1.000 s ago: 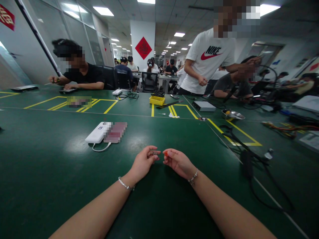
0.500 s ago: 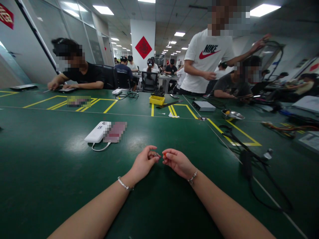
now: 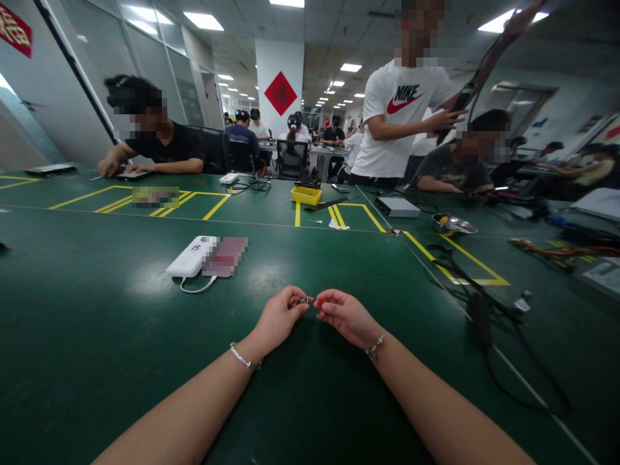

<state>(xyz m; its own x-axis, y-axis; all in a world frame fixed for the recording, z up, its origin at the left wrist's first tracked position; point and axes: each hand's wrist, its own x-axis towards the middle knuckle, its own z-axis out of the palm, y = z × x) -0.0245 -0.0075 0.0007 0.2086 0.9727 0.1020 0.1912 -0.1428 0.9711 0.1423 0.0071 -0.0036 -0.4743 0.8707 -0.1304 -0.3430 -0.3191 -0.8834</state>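
Both my forearms rest on the green table (image 3: 97, 323), hands meeting near its middle. My left hand (image 3: 278, 318) pinches a tiny metal part (image 3: 303, 299) between thumb and fingertips. My right hand (image 3: 345, 316) pinches a small orange-red piece (image 3: 321, 301) right beside it; the two pieces are almost touching. Each wrist wears a thin silver bracelet. What the small pieces are is too tiny to tell.
A white power bank (image 3: 190, 257) with a cable lies ahead left. Black cables (image 3: 484, 310) trail at the right, near a metal dish (image 3: 453, 224), a grey box (image 3: 396, 206) and a yellow tray (image 3: 305, 194). A standing person in a white shirt (image 3: 402, 123) lifts a cable; others sit around.
My two hands have drawn slightly closer, bringing the small pieces together. The standing person has raised an arm with a cable higher.
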